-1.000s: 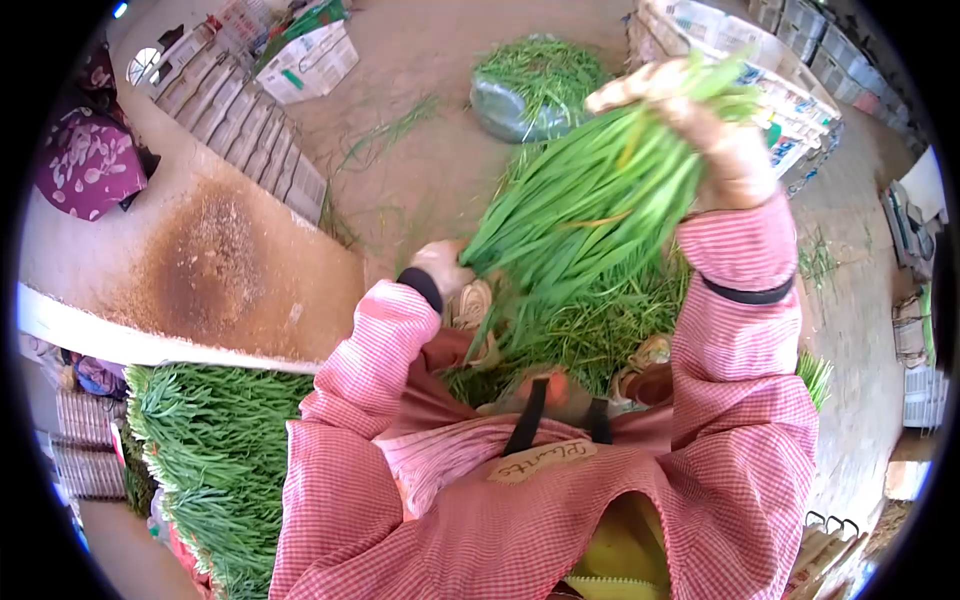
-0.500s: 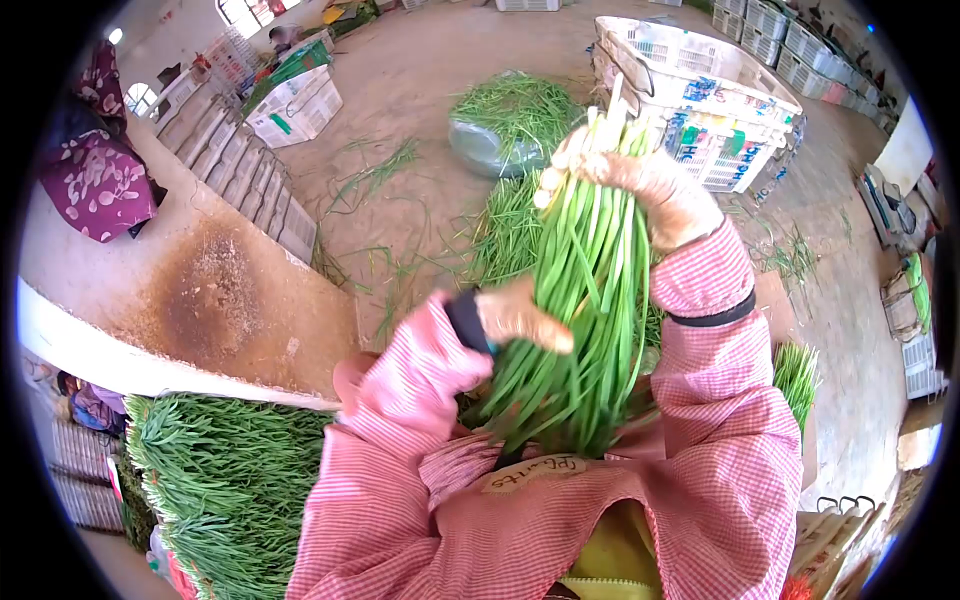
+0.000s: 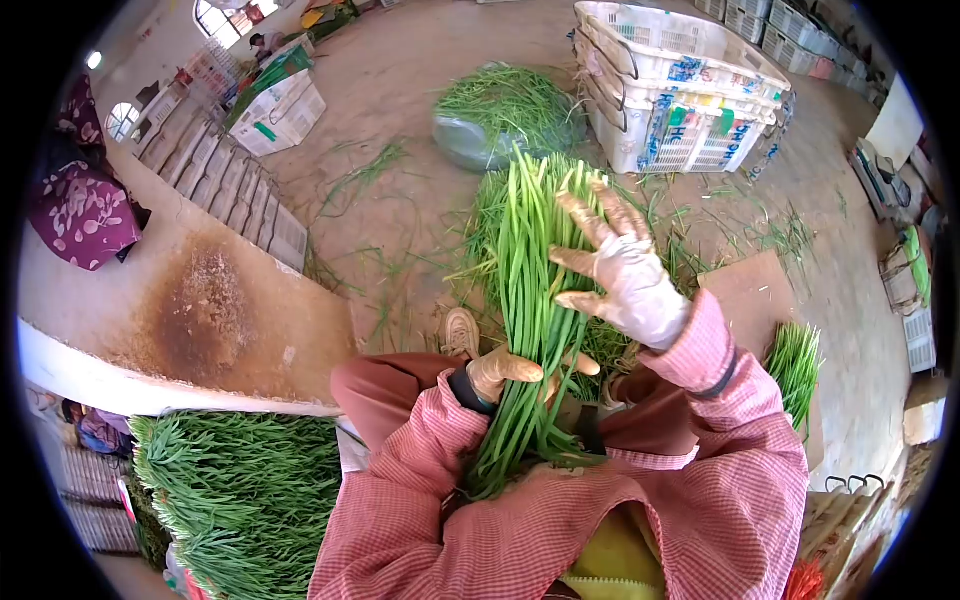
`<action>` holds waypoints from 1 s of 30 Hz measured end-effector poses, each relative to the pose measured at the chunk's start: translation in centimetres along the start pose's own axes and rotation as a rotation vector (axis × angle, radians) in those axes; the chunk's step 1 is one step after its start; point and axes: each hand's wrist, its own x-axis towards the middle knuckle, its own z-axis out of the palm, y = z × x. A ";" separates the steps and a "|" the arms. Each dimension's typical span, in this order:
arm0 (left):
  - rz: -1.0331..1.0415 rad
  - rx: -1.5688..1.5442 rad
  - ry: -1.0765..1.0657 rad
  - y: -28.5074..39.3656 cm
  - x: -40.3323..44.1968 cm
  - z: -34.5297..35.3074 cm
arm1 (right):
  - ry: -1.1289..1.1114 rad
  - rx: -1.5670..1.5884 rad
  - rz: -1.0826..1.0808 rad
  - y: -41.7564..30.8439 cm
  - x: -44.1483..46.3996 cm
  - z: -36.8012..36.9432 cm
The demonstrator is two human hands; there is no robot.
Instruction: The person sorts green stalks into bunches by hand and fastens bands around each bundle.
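Note:
A bundle of garlic chives [image 3: 528, 262] stands nearly upright in front of me, pale stalk ends up and darker leaves hanging down to my lap. My left hand [image 3: 505, 372] is wrapped round its lower part, fingertips showing on the right side. Spread fingers of my right hand [image 3: 622, 268] lie along the upper right side of the stalks; this hand wears a soiled whitish glove. Behind the bundle, a pile of loose green leaves [image 3: 485, 235] lies on the floor.
Stacked chives [image 3: 240, 490] lie at my lower left, with another bundle [image 3: 795, 370] on cardboard [image 3: 755, 295] at right. A filled plastic bag [image 3: 475, 145] and stacked white crates [image 3: 690, 125] stand ahead. A stained ledge [image 3: 250, 330] runs along the left; a person [image 3: 95, 425] is beyond it.
My right hand has let go of the top ends and moved down to the bundle's right side, fingers spread. My left hand has moved lower and now grips the bundle, which stands lower.

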 end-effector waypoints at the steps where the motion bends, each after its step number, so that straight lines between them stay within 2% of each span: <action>1: -0.063 0.080 0.083 0.5 -0.4 0.0 | -0.009 0.047 -0.022 0.1 0.6 0.8; 2: -0.119 0.162 0.169 1.1 -0.9 0.0 | 0.067 -0.080 -0.090 0.3 0.9 1.2; 3: -0.129 0.193 0.215 1.9 -1.4 0.4 | 0.081 0.099 0.062 0.3 1.3 1.2; 5: -0.252 0.284 0.257 3.9 -4.1 0.5 | 0.075 0.132 0.282 1.6 1.9 1.5; 6: -0.296 0.359 0.274 4.4 -5.6 -0.5 | 0.063 -0.020 0.350 3.8 1.7 1.5; 8: -0.326 0.508 0.304 6.3 -7.4 1.7 | 0.355 0.289 0.544 6.2 1.5 1.6; 9: -0.351 0.530 0.325 6.4 -8.9 0.8 | 0.523 0.450 0.657 10.1 1.4 3.4; 11: -0.361 0.501 0.436 6.6 -10.6 2.1 | 0.448 0.239 0.876 16.2 -0.2 5.1; 12: -0.365 0.477 0.471 6.7 -10.9 2.8 | 0.200 -0.138 0.944 17.3 -0.7 4.9; 14: -0.328 0.524 0.543 6.7 -10.8 3.9 | -0.107 0.013 0.990 7.9 0.4 2.2; 15: -0.309 0.558 0.608 6.3 -10.7 4.1 | 0.044 0.126 0.683 5.5 -1.3 4.7; 16: -0.324 0.549 0.610 5.9 -10.7 3.8 | -0.118 0.887 0.711 0.8 -0.9 3.3; 17: -0.335 0.567 0.623 5.6 -10.4 3.4 | -0.431 1.043 0.715 -2.1 0.3 2.2; 18: -0.346 0.589 0.632 5.4 -10.2 3.1 | -0.438 1.032 0.618 -3.9 0.2 5.0; 19: -0.359 0.589 0.628 5.3 -10.4 3.0 | -0.303 1.170 0.567 -4.5 -0.3 8.1; 20: -0.370 0.591 0.605 5.5 -10.9 3.0 | -0.069 1.293 0.668 -4.4 -0.1 9.1; 21: -0.374 0.590 0.589 5.5 -11.6 3.1 | 0.105 1.574 0.902 -1.9 0.0 9.6; 22: -0.376 0.586 0.602 5.2 -12.4 2.8 | 0.307 1.515 0.952 1.2 0.2 10.5; 23: -0.382 0.540 0.615 4.8 -13.2 2.3 | 0.400 1.162 1.107 3.1 0.6 9.1; 24: -0.385 0.494 0.620 4.3 -13.7 2.0 | 0.514 1.127 1.149 5.6 0.2 9.0; 25: -0.385 0.487 0.617 4.0 -13.6 2.5 | 0.418 1.022 1.165 6.9 -0.2 8.9; 26: -0.372 0.481 0.677 3.8 -13.2 3.2 | 0.418 1.015 1.165 6.9 -0.9 9.5; 28: -0.367 0.463 0.738 3.3 -13.1 3.0 | 0.197 1.297 0.958 1.5 -0.3 7.5; 30: -0.374 0.502 0.671 2.5 -13.9 1.3 | -0.304 1.426 0.913 -1.9 0.8 7.0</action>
